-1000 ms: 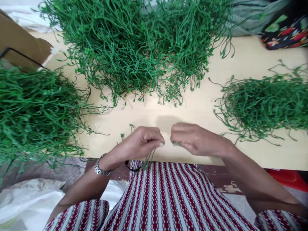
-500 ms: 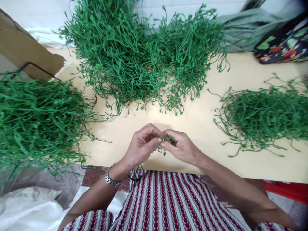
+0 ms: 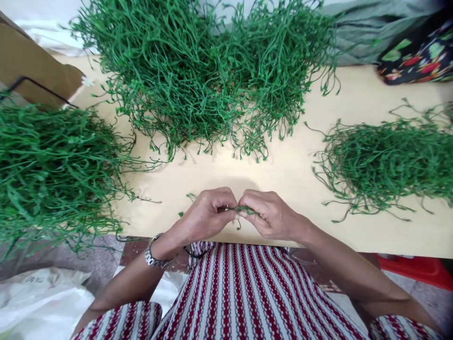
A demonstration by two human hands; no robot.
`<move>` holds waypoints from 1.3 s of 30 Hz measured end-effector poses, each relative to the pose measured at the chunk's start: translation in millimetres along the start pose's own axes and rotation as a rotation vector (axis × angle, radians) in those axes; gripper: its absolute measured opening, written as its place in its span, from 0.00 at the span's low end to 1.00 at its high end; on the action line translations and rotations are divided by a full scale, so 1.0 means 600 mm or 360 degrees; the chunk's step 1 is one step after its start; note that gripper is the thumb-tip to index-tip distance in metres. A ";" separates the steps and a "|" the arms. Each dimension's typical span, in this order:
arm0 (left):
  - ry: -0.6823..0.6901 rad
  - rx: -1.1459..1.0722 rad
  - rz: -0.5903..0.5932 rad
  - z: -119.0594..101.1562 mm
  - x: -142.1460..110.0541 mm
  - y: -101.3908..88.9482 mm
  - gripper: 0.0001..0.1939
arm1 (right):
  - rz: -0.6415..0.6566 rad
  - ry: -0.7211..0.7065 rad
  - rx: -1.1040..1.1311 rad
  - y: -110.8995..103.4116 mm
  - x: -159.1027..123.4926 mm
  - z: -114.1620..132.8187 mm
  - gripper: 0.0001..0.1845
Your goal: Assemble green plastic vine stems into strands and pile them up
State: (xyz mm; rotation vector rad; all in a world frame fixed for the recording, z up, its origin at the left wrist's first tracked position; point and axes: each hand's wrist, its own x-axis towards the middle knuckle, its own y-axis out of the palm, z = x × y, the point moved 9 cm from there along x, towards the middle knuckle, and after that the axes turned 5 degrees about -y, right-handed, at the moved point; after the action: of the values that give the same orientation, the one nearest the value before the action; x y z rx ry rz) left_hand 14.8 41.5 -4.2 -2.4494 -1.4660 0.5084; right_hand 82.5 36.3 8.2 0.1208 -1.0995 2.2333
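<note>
- The left hand (image 3: 207,217) and the right hand (image 3: 271,215) met fingertip to fingertip above the near edge of the table (image 3: 293,174).
- Both hands pinched one small green stem (image 3: 244,209), which lay between their fingertips; the other fingers were curled in.
- A watch (image 3: 153,255) sat on the left wrist.
- A big pile (image 3: 198,80) of green stems lay behind the hands, a left pile (image 3: 49,165) and a right pile (image 3: 385,160) at the sides.
</note>
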 end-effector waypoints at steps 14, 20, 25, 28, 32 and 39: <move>-0.0084 -0.0855 -0.0205 0.025 0.010 -0.036 0.02 | -0.0209 0.0346 0.0569 -0.035 -0.013 -0.047 0.11; -0.0296 -0.1183 -0.0273 0.052 0.010 -0.020 0.07 | -0.0404 0.0608 0.0567 -0.014 -0.013 -0.062 0.09; -0.0249 -0.1342 -0.0368 0.056 0.006 -0.020 0.07 | -0.0295 0.0763 0.0752 0.018 -0.016 -0.068 0.12; -0.0271 -0.1360 -0.0384 0.060 0.004 -0.017 0.07 | -0.0340 0.0674 0.0614 0.010 -0.017 -0.063 0.13; -0.0278 -0.1315 -0.0433 0.057 0.002 -0.017 0.06 | -0.0400 0.0494 0.0371 -0.004 -0.013 -0.050 0.11; -0.0267 -0.1078 -0.0511 0.048 -0.002 -0.017 0.04 | -0.0464 0.0341 0.0267 -0.010 -0.012 -0.038 0.07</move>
State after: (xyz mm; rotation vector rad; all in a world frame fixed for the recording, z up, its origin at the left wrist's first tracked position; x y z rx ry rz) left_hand -5.7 46.2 -26.2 -2.5789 -2.3631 0.1613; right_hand 96.0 52.5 -4.9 0.1019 -0.7290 2.0183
